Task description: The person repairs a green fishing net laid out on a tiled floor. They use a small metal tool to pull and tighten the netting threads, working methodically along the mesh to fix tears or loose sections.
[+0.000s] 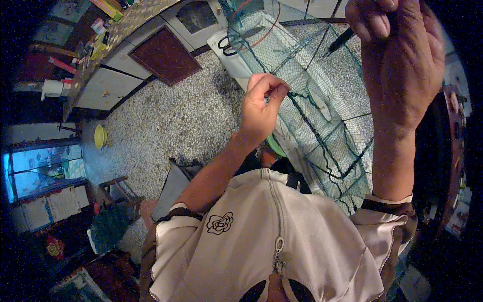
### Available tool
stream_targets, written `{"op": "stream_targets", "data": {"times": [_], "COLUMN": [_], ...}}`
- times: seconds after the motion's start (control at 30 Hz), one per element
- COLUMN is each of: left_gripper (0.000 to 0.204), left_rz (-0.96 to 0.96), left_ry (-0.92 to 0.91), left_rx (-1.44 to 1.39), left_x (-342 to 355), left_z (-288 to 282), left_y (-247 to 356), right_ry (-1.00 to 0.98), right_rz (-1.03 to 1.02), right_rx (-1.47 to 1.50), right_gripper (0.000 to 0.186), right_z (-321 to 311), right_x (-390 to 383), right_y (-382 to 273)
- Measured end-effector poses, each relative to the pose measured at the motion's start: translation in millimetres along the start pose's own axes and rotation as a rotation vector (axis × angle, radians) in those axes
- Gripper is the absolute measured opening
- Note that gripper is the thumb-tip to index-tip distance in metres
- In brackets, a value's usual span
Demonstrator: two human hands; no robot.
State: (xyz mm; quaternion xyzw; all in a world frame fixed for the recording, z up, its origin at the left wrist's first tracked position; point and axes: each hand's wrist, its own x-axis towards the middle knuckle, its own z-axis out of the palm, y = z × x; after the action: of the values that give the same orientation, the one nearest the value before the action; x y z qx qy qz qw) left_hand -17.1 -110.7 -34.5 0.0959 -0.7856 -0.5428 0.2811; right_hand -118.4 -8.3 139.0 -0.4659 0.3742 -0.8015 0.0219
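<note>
A green mesh net (322, 136) with dark cords and a red ring (277, 22) stretches over a long pale board or sheet (217, 40) to the front and right of me. My left hand (261, 105) pinches at the net's edge near a dark cord; what lies between thumb and finger is too small to make out. My right hand (397, 65) is raised at upper right with curled fingers, their tips cut off by the frame's edge, so their hold is hidden. Black-handled scissors (231, 46) lie at the far end. A green basin (275, 147) is partly hidden below.
Cabinets (105, 86) with a cluttered counter line the back left, with a dark red mat (165, 55) before them. A yellow basin (100, 136) sits on the speckled floor (186, 116). A wooden chair (113, 183) stands at the left beside a dark table.
</note>
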Motion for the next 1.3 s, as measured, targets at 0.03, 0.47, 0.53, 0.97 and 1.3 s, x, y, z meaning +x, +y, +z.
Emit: {"op": "stream_targets", "data": {"times": [0.03,0.47,0.53,0.97,1.3], "left_gripper": [0.006,0.014,0.013,0.006,0.005], "left_rz": [-0.044,-0.393,-0.400,-0.399,-0.475], "left_ry": [0.012,-0.010,-0.081,-0.085,-0.059], "left_rx": [-0.093,-0.821,-0.855,-0.824,-0.817], "left_x": [1.5,8.1,7.8,16.1,9.0], "left_z": [-1.4,-47.4,-49.9,-44.9,-33.1], "left_y": [0.0,-9.5,-13.3,-24.9,-24.4], "right_ry": [0.012,-0.607,-0.635,-0.706,-0.803], "right_rz": [-0.084,0.707,0.996,0.178,0.121], "right_rx": [-0.101,-1.031,-1.048,-1.096,-1.385], "right_gripper": [0.022,0.015,0.018,0.018,0.012], "right_z": [0.3,-74.2,-95.5,-70.9,-65.1], "right_x": [-0.1,-10.3,-10.3,-52.8,-63.6], "right_y": [3.5,-14.3,-19.2,28.8,64.8]}}
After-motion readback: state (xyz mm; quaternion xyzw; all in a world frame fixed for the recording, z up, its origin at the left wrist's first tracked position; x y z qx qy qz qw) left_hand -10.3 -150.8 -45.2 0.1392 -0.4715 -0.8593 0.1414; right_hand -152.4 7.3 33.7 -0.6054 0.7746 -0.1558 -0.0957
